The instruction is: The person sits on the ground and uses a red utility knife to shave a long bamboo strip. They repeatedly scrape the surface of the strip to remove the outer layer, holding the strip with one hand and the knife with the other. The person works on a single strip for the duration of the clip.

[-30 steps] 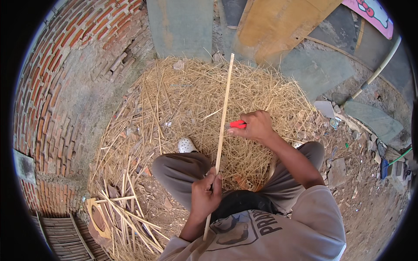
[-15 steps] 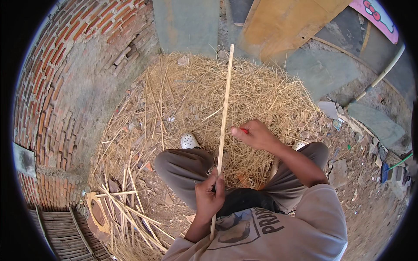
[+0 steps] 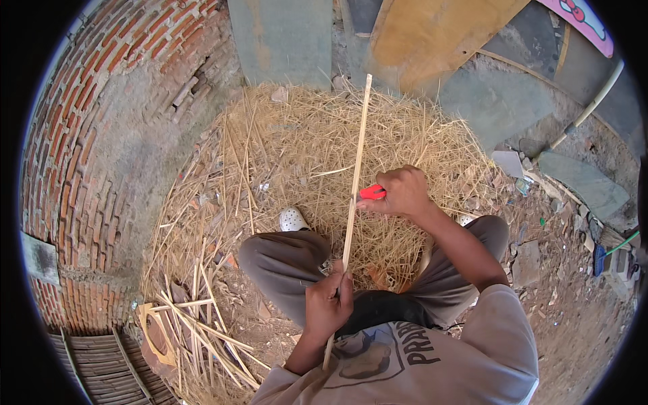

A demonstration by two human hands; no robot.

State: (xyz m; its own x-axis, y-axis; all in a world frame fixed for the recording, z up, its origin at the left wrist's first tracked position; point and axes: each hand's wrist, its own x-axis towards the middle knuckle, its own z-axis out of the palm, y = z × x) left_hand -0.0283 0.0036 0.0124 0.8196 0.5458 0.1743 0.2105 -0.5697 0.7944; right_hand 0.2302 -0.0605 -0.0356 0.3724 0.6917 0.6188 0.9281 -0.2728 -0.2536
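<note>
A long, pale bamboo strip (image 3: 360, 142) stands out in front of me, its far end leaning slightly right. Its lower part is gripped by my left hand (image 3: 329, 300), closed near my lap, and the near end runs back past my wrist toward my shirt. My right hand (image 3: 403, 191) is closed around a red utility knife (image 3: 372, 193). The knife's front end meets the strip about midway along its length; the blade itself is too small to make out.
Thin shavings (image 3: 391, 138) are heaped beyond my crossed legs. More split strips (image 3: 196, 320) lie in a pile at the lower left. A brick wall (image 3: 88, 155) rises on the left, and flat boards (image 3: 283, 44) lean at the back. Rubble lies on the right.
My right hand has turned, and the knife now touches the strip and shows more of its red body. The strip's far end has shifted slightly right.
</note>
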